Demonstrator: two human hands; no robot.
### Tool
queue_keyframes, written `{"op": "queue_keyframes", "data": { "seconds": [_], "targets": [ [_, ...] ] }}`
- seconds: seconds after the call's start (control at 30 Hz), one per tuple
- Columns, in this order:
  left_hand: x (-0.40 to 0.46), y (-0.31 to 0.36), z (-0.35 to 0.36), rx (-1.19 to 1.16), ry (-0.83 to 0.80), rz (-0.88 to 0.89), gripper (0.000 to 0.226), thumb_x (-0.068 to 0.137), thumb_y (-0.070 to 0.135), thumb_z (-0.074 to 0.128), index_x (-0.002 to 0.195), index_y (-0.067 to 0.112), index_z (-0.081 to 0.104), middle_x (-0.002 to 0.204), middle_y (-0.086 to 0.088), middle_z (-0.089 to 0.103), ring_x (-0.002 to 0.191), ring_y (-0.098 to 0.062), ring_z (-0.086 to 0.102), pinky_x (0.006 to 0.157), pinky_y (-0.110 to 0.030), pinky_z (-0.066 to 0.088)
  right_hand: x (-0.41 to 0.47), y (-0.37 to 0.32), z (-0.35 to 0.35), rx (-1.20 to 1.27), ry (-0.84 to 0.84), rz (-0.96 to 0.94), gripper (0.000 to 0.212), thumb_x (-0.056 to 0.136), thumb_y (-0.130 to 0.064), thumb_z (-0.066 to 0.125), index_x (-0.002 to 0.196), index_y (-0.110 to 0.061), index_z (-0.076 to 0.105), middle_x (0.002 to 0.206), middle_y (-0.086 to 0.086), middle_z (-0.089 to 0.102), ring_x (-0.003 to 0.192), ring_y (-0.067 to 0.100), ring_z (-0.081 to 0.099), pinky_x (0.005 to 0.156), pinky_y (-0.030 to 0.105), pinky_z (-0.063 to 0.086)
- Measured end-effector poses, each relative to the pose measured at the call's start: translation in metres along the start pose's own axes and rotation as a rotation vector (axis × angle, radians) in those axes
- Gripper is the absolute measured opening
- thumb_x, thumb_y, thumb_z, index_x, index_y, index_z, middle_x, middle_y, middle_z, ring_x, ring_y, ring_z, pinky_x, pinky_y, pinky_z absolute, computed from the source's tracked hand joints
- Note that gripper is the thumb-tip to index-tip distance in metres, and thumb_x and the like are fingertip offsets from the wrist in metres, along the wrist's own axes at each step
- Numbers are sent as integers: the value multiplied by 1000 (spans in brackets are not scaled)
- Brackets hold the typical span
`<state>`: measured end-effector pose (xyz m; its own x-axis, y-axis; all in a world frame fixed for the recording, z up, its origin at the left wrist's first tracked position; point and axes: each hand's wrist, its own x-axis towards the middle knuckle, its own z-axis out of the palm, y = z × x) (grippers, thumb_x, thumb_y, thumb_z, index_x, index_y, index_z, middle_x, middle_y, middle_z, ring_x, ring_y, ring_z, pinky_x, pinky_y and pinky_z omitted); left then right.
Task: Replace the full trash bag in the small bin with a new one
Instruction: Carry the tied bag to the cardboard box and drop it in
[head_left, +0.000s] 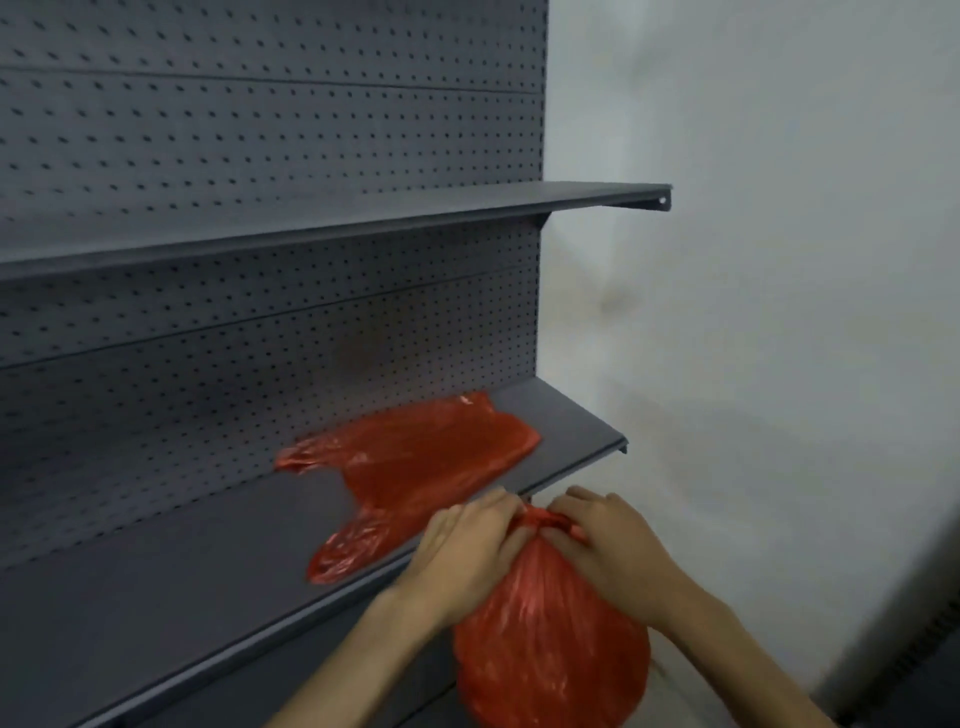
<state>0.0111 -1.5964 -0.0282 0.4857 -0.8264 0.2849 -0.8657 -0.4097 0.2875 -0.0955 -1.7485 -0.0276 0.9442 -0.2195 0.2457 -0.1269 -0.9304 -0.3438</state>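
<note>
A full red trash bag (550, 649) hangs in front of the lower shelf, bulging and round. Both hands pinch its gathered neck: my left hand (467, 551) on the left side, my right hand (608, 545) on the right, fingers closed around the twisted handles. An empty, flat red bag (415, 467) lies spread on the dark grey lower shelf (156, 597), just behind my hands, its handles pointing left and toward the front edge. No bin is in view.
A dark grey pegboard shelving unit (260, 130) fills the left side, with an upper shelf (363, 218) above. A plain white wall (779, 260) stands to the right. A dark edge (924, 623) shows at the far right.
</note>
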Motion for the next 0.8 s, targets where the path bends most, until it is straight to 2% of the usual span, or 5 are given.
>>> {"op": "queue_keyframes", "data": {
  "seconds": [0.13,0.27,0.43,0.63,0.8],
  "targets": [
    [-50,-44,-50,90,21,-117,24,99,46,41,108,28,54,108,9,57,101,-19,59,81,-38,45,30,-67,14,130,-82,-192,21,90,-41,45,81,-25,54,81,-10,52,78,11,55,69,31,39],
    [-121,-84,-99,138,72,-250,27,99,46,41,108,25,56,107,9,58,99,-17,60,79,-34,43,53,-149,40,179,-118,-365,22,94,-37,48,82,-21,58,81,-9,51,77,9,54,73,36,44],
    [-222,-125,-157,244,82,-470,32,99,48,41,104,21,57,106,3,62,100,-22,61,80,-38,45,65,-264,75,197,-182,-571,17,94,-38,52,90,-24,62,86,-7,53,85,10,58,77,37,47],
    [-363,-157,-215,340,122,-722,33,98,48,43,108,22,60,108,2,68,101,-23,63,78,-35,44,48,-414,122,257,-299,-806,21,95,-41,51,95,-29,68,86,-9,54,86,8,57,78,38,47],
    [-488,-165,-248,516,138,-911,36,102,47,34,108,17,52,107,-3,67,98,-29,64,75,-40,44,9,-539,166,344,-366,-990,21,96,-41,49,97,-28,65,88,-9,56,91,13,59,78,40,47]
  ]
}}
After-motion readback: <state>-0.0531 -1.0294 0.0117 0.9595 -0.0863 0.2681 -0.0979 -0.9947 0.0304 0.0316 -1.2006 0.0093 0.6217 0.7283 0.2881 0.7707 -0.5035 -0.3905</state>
